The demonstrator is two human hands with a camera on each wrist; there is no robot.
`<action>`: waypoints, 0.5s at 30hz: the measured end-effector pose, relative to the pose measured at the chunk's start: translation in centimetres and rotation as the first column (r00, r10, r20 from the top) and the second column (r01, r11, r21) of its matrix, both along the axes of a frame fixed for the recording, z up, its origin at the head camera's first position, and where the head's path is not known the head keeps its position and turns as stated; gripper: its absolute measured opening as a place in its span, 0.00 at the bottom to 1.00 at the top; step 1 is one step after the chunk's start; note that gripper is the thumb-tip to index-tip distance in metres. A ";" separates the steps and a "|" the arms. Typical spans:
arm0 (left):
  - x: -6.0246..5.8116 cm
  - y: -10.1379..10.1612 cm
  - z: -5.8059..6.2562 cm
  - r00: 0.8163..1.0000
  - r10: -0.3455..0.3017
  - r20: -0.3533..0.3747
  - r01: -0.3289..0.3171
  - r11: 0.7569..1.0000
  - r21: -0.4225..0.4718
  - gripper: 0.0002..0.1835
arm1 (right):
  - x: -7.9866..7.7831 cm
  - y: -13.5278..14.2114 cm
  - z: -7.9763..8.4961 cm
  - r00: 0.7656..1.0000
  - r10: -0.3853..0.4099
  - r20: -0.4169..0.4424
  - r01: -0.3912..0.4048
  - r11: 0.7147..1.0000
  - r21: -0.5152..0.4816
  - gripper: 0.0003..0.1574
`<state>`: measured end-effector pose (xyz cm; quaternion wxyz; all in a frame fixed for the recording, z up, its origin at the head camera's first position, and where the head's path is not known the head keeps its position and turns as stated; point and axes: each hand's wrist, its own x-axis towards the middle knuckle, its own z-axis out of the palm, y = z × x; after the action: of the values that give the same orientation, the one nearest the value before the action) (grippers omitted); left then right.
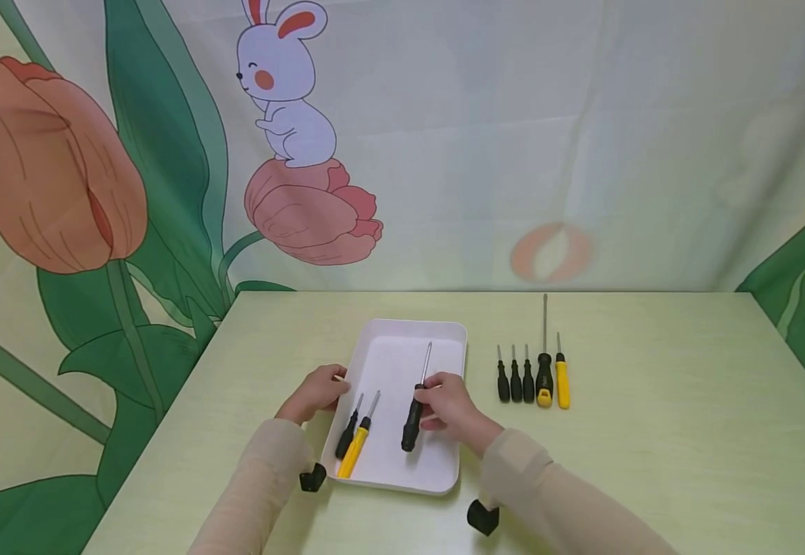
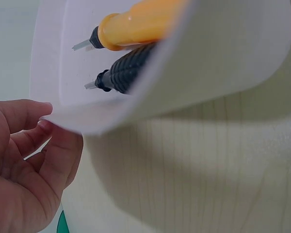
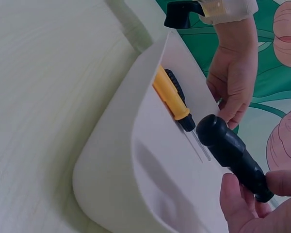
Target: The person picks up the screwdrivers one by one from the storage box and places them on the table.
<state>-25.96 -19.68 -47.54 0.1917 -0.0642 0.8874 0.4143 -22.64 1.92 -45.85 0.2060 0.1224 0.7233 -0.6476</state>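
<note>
My left hand (image 1: 318, 393) pinches the left rim of a white tray (image 1: 412, 330) between thumb and fingers, as the left wrist view also shows. Over the middle of the tray, my right hand (image 1: 453, 406) holds a black-handled screwdriver (image 1: 412, 420), its metal shaft pointing toward the far side. In the right wrist view the thumb and fingers grip this handle (image 3: 228, 148) near its shaft end. A small black screwdriver (image 1: 348, 438) and a yellow-handled screwdriver (image 1: 355, 451) lie side by side along the tray's left wall.
Right of the tray, several screwdrivers stand in a row on the pale table (image 1: 652, 432): small black ones (image 1: 515, 385), a long black-and-yellow one (image 1: 544, 378) and a yellow one (image 1: 562, 384). A printed curtain (image 1: 479, 154) hangs behind the table.
</note>
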 end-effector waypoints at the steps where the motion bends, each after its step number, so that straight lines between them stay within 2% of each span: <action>1: 0.0 0.0 0.0 1.000 -0.001 0.001 0.001 1.000 -0.001 0.16 | 0.0 0.1 0.1 1.000 -0.003 0.000 0.003 1.000 -0.007 0.14; 15: -0.1 0.2 0.1 1.000 0.010 0.017 -0.010 0.999 -0.041 0.16 | -0.5 2.0 1.3 1.000 -0.010 0.014 0.011 0.998 -0.065 0.14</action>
<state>-26.02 -19.53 -47.45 0.1959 -0.0762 0.8937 0.3964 -23.18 3.89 -44.56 0.2115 0.1239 0.6997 -0.6711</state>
